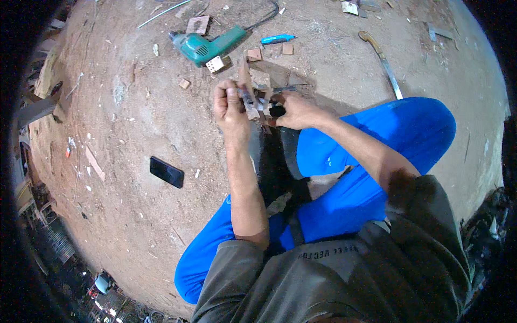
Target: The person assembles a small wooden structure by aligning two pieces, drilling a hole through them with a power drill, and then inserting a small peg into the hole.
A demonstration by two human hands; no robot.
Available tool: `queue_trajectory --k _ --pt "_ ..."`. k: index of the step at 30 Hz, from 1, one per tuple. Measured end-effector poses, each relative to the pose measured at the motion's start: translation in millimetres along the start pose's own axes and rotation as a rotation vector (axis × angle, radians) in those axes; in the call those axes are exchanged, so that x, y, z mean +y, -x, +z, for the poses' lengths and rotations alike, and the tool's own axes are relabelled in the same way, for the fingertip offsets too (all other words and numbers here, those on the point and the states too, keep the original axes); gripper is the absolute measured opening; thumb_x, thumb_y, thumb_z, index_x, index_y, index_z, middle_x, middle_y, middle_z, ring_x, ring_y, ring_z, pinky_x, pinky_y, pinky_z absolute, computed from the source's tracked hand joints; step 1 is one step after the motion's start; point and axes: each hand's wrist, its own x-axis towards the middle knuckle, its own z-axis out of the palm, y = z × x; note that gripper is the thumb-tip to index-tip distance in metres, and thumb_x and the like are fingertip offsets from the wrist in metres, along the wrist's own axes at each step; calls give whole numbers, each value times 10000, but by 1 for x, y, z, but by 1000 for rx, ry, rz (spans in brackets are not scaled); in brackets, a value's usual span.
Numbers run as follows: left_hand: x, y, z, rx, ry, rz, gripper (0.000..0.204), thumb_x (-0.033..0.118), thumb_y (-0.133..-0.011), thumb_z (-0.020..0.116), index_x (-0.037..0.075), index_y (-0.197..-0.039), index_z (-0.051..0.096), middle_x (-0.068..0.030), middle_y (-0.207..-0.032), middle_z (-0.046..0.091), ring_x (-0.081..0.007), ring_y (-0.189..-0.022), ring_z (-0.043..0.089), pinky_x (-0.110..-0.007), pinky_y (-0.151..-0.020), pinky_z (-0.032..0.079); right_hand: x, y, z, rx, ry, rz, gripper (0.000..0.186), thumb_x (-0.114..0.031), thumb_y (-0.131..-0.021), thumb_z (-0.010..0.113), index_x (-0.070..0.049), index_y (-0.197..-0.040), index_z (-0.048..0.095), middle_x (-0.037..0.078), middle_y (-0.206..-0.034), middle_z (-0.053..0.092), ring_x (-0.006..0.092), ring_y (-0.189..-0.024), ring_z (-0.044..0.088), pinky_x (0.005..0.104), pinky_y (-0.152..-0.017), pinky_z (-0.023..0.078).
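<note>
Out in front of my knees, my left hand (230, 105) pinches a thin, flat brown piece (244, 75), apparently wood, that stands up past the fingertips. My right hand (297, 110) is closed around a black object (277, 111) right beside that piece. Blur and the fingers hide its kind. Between the two hands are small light and dark parts that I cannot make out. Just beyond my left hand lies a small pale block with dark holes (216, 64). It touches a green power drill (212, 46) lying on its side.
A blue marker (278, 39) and small wood blocks (287, 49) lie beyond my hands. A blade with a wooden handle (381, 59) rests at the far right, near my blue-trousered knee (425, 116). On the left are a black phone (167, 172) and wood scraps (95, 163) on the dusty floor.
</note>
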Motion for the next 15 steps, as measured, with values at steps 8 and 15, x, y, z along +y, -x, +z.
queue_trajectory --k 8,15 --pt "18 -16 -52 247 283 -67 354 248 -1012 509 1 -1263 540 -124 -1208 605 -249 -1089 593 -409 -952 498 14 -35 32 -3 -352 -93 576 -298 -826 732 57 -1246 561 266 -1149 657 351 -1083 636 430 -960 476" --pt "3 -13 -46 92 346 -206 739 655 -984 379 28 -1371 446 -128 -1200 584 -234 -1102 568 -356 -933 471 0 -30 18 186 -833 -218 327 -101 -941 636 21 -1198 476 103 -935 611 191 -833 619 338 -740 511"
